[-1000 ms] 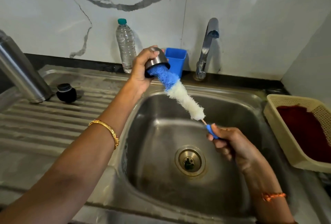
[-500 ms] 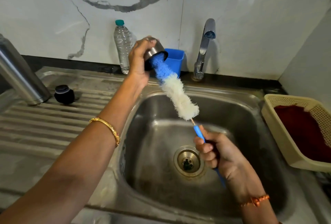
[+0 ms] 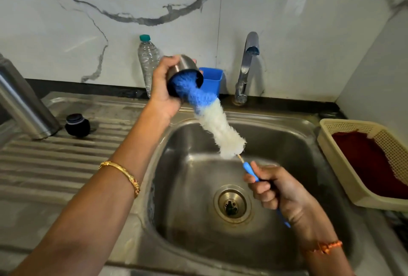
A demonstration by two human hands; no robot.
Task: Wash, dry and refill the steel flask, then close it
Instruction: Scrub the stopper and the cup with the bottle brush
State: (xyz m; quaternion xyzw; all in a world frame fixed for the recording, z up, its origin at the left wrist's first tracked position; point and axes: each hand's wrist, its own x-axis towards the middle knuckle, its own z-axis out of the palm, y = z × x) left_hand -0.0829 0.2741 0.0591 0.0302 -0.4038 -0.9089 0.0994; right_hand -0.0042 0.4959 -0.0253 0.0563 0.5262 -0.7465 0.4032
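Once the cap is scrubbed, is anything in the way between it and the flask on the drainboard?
Only the black stopper, right of the steel flask on the drainboard. The left hand holds the cap above it.

Her left arm reaches forward and up from the lower left, a gold bangle [image 3: 121,174] on the wrist, and the left hand [image 3: 164,87] is raised with fingers and thumb curled round a steel cap [image 3: 181,69], its opening tipped down to the right. The right hand [image 3: 279,189] sits lower, fist closed round a brush handle [image 3: 250,171], an orange thread [image 3: 324,247] on that wrist.
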